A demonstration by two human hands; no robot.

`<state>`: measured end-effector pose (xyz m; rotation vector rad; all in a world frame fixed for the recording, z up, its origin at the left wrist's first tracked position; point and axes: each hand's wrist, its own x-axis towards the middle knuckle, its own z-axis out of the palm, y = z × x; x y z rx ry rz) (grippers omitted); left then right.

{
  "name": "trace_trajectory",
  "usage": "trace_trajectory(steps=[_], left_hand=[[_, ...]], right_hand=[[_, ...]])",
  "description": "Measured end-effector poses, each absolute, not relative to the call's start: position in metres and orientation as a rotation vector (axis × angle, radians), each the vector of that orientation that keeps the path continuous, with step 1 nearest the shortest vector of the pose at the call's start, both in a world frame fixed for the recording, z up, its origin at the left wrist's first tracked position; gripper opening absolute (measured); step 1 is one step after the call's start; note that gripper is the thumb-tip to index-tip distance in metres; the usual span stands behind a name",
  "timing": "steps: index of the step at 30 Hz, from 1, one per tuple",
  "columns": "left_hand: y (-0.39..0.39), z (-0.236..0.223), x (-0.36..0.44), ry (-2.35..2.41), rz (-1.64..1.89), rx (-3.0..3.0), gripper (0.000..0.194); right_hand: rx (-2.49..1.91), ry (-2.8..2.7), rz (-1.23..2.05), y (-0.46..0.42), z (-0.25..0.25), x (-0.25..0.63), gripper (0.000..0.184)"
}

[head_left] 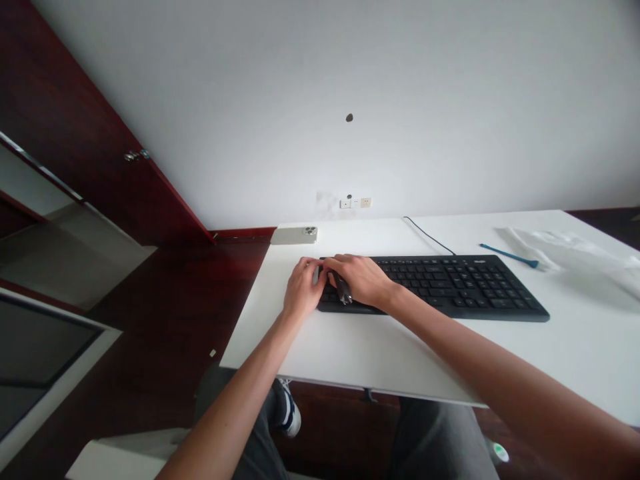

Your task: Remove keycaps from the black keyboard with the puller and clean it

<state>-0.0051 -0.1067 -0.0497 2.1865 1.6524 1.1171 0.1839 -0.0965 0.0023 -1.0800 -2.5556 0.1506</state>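
A black keyboard lies flat on the white table. My left hand is at its left end, with fingers curled against the edge and the thumb by the corner. My right hand is bent over the left keys and closed around a slim dark tool. The tool's shiny, split-looking end points toward me; its other end is hidden under my fingers, so its kind is unclear. The fingertips of both hands nearly meet at the keyboard's upper left corner.
A phone lies at the table's back left corner. Right of the keyboard are a blue thin-handled brush-like tool and a clear plastic bag. A black cable runs back from the keyboard. Wall sockets are behind.
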Motion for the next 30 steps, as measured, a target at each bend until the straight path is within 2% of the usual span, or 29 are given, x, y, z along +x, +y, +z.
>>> trace_trajectory(steps=[3,9,13,21,30], left_hand=[[-0.107,-0.049,-0.005,1.604,1.115,2.238,0.025],[-0.107,-0.050,-0.008,1.523,1.102,2.295,0.033],[-0.102,-0.049,-0.015,1.277,0.961,2.391,0.045],[-0.074,-0.052,-0.024,0.849,0.754,2.599,0.056],[-0.075,-0.048,-0.023,0.806,0.716,2.623,0.055]], right_hand=[[-1.096,-2.494,0.114,-0.103,-0.009,0.179,0.022],[-1.102,-2.411,0.072,-0.111,-0.019,0.174,0.022],[-1.079,-2.387,0.089,-0.111,-0.021,0.172,0.019],[-1.094,-2.353,0.105,-0.109,-0.026,0.172,0.014],[-0.985,-2.358,0.255,-0.110,-0.018,0.172,0.009]])
